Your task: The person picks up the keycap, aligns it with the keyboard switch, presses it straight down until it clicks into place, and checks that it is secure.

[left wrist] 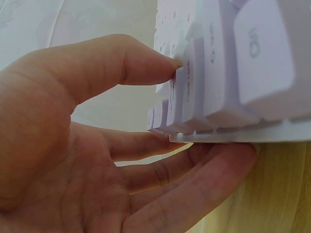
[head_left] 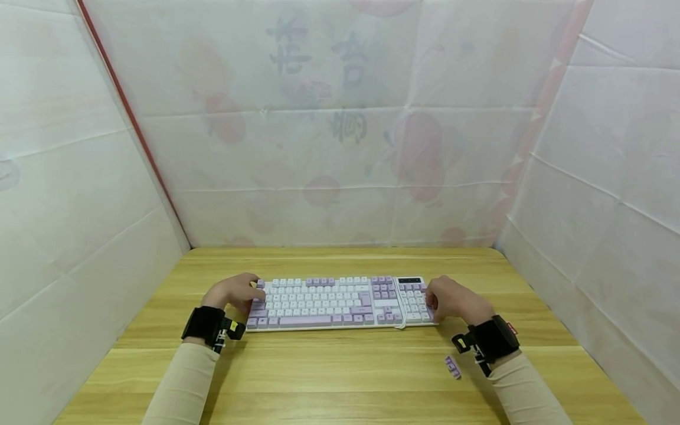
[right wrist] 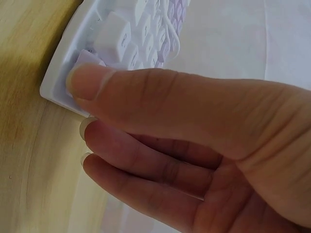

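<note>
A full-size keyboard [head_left: 313, 305] with white and purple keys lies across the wooden table. At its left end is my left hand [head_left: 237, 291]. In the left wrist view, the thumb [left wrist: 141, 63] presses on the end keys while the other fingers reach beneath the keyboard's edge. My right hand [head_left: 455, 298] grips the opposite end, by the number pad. There the right wrist view has the thumb [right wrist: 92, 80] over a purple corner key, with the fingers curled at the side edge. A white cable [head_left: 402, 304] is looped over the keyboard near the number pad.
A small purple and white piece [head_left: 453, 367] rests on the table in front of the keyboard's right end. White fabric walls [head_left: 329, 147] stand behind and on both sides of the wooden table [head_left: 319, 378]. A wrist camera is strapped to each arm.
</note>
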`<control>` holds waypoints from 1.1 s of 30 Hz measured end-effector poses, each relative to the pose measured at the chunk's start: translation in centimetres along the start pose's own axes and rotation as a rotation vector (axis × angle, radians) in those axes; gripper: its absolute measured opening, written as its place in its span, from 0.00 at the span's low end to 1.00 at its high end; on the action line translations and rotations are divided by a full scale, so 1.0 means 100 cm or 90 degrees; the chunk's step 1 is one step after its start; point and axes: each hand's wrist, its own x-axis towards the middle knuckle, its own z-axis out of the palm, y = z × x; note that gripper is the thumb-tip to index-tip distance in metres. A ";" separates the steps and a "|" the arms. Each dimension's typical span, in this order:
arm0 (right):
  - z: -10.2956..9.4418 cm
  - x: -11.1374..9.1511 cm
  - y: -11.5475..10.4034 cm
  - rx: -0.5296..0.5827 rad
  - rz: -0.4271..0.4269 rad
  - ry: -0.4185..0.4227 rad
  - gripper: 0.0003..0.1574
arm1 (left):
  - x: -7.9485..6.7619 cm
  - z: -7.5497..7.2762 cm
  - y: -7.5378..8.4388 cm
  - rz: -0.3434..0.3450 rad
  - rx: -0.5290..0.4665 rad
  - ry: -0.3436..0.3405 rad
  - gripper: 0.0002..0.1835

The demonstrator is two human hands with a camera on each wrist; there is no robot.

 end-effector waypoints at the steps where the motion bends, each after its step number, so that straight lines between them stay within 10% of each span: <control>1: 0.000 0.000 0.000 -0.002 0.000 -0.001 0.15 | 0.000 0.000 0.000 0.000 0.000 0.000 0.42; 33: -0.018 -0.015 -0.010 -0.001 0.037 -0.008 0.35 | 0.000 -0.001 0.000 0.002 -0.004 0.001 0.41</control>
